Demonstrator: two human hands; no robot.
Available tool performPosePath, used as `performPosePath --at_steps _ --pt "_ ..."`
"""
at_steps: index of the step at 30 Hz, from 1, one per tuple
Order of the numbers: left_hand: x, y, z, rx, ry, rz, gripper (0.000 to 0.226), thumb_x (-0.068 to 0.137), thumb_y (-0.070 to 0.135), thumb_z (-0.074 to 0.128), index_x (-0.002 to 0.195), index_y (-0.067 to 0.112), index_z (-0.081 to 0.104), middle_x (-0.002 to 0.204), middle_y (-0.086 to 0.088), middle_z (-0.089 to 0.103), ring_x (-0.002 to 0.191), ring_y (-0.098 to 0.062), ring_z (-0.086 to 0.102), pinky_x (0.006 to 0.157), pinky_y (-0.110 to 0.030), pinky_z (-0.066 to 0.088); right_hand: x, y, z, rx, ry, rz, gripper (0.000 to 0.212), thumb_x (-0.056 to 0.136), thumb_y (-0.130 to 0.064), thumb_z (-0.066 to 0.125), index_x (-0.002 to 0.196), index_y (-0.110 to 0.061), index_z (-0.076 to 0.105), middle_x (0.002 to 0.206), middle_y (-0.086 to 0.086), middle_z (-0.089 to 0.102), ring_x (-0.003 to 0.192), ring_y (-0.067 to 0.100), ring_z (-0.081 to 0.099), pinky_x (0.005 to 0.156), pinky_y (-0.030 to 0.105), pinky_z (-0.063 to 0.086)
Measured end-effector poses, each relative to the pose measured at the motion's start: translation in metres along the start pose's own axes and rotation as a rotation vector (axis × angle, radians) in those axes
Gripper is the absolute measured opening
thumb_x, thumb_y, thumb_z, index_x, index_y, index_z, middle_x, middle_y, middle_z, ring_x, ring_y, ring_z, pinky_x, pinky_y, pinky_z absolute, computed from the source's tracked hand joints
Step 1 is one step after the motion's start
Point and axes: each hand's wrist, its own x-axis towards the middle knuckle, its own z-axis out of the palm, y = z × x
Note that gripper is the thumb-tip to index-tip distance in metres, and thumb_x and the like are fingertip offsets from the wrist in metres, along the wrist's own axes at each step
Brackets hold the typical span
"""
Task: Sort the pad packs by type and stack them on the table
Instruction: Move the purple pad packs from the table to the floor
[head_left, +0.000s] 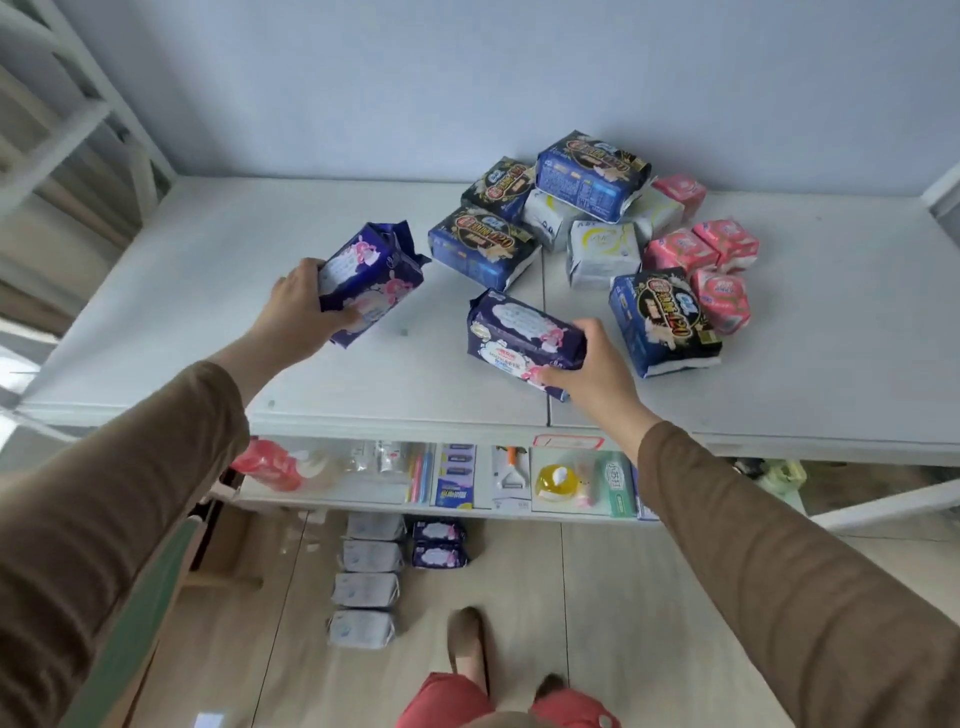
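Purple pad packs, glossy and pillow-shaped, fill both our hands above the white table. Our left hand grips one; our right hand clasps another purple pack beside the unsorted heap.

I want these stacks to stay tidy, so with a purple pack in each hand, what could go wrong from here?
The left hand holds its purple pack tilted, by one end only; it might slip from that grip. The blue-and-black pack sits atop the white packs in the unsorted heap and may slide off if they are pulled out.
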Motion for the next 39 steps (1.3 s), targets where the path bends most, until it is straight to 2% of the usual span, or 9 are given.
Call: performPosePath --at_steps 5,8,11,15,23,28,32,35,39 --pt "-0.098 -0.007 -0.008 -0.028 -0.042 0.050 0.061 0.077 0.035 0.080 0.126 0.016 0.049 0.109 0.001 0.059 0.092 -0.022 0.057 0.072 -0.034 0.044 -0.074 0.014 0.001 0.082 0.008 0.000 0.061 0.071 -0.028 0.089 0.117 -0.022 0.048 0.104 -0.013 0.060 0.091 0.010 0.061 0.067 0.017 0.043" --pt "-0.155 -0.014 -0.002 -0.006 -0.093 0.057 0.058 0.075 0.038 0.082 0.122 0.019 0.055 0.105 0.002 0.061 0.089 -0.020 0.058 0.071 -0.032 0.046 -0.132 0.033 0.002 0.141 -0.015 0.015 0.061 0.070 -0.030 0.090 0.117 -0.024 0.052 0.108 -0.011 0.065 0.095 0.009 0.064 0.078 0.027 0.050" --pt "-0.199 -0.030 0.016 0.037 -0.135 0.080 0.064 0.073 0.041 0.083 0.128 0.019 0.057 0.111 -0.004 0.055 0.097 -0.023 0.054 0.087 -0.038 0.048 -0.184 0.060 0.008 0.196 -0.041 0.059 0.055 0.069 -0.027 0.090 0.112 -0.027 0.056 0.104 -0.011 0.068 0.090 0.009 0.065 0.084 0.037 0.054" --pt "-0.243 -0.061 0.050 0.077 -0.224 0.073 0.062 0.075 0.051 0.078 0.127 0.025 0.057 0.108 0.000 0.058 0.096 -0.021 0.056 0.086 -0.040 0.050 -0.237 0.095 0.027 0.207 -0.100 0.142 0.060 0.065 -0.037 0.089 0.116 -0.033 0.058 0.111 -0.014 0.069 0.103 0.009 0.066 0.097 0.040 0.052" --pt "-0.279 -0.156 0.138 0.084 -0.477 0.019 0.059 0.072 0.043 0.082 0.123 0.023 0.060 0.109 0.001 0.059 0.096 -0.019 0.058 0.081 -0.034 0.048 -0.308 0.157 0.116 0.082 -0.086 0.326 0.056 0.066 -0.043 0.085 0.112 -0.032 0.056 0.110 -0.007 0.066 0.102 0.014 0.062 0.094 0.046 0.052" --pt "-0.289 -0.230 0.217 0.146 -0.573 0.008 0.054 0.075 0.034 0.081 0.119 0.016 0.055 0.109 -0.001 0.057 0.090 -0.018 0.054 0.075 -0.031 0.042 -0.337 0.202 0.198 0.046 -0.113 0.398 0.049 0.071 -0.027 0.088 0.108 -0.026 0.057 0.102 -0.011 0.066 0.092 0.011 0.065 0.083 0.040 0.056" --pt "-0.290 -0.291 0.296 0.192 -0.638 0.003 0.051 0.074 0.038 0.081 0.112 0.018 0.053 0.108 -0.004 0.060 0.091 -0.025 0.061 0.078 -0.037 0.053 -0.350 0.258 0.270 -0.012 -0.130 0.401 0.048 0.070 -0.020 0.088 0.106 -0.030 0.058 0.101 -0.009 0.059 0.089 0.003 0.059 0.070 0.010 0.045" --pt "-0.288 -0.324 0.359 0.185 -0.653 0.000 0.049 0.077 0.036 0.079 0.114 0.018 0.053 0.110 -0.005 0.060 0.090 -0.024 0.061 0.079 -0.038 0.055 -0.353 0.310 0.319 -0.034 -0.119 0.410 0.050 0.070 -0.022 0.086 0.111 -0.030 0.059 0.108 -0.006 0.049 0.093 0.001 0.055 0.077 0.020 0.048" --pt "-0.274 -0.357 0.447 0.174 -0.633 -0.022 0.052 0.081 0.032 0.077 0.122 0.014 0.051 0.115 -0.009 0.053 0.087 -0.024 0.057 0.075 -0.033 0.049 -0.340 0.378 0.378 -0.075 -0.136 0.415 0.052 0.072 -0.022 0.085 0.117 -0.028 0.059 0.109 -0.006 0.043 0.093 -0.007 0.052 0.076 0.015 0.044"
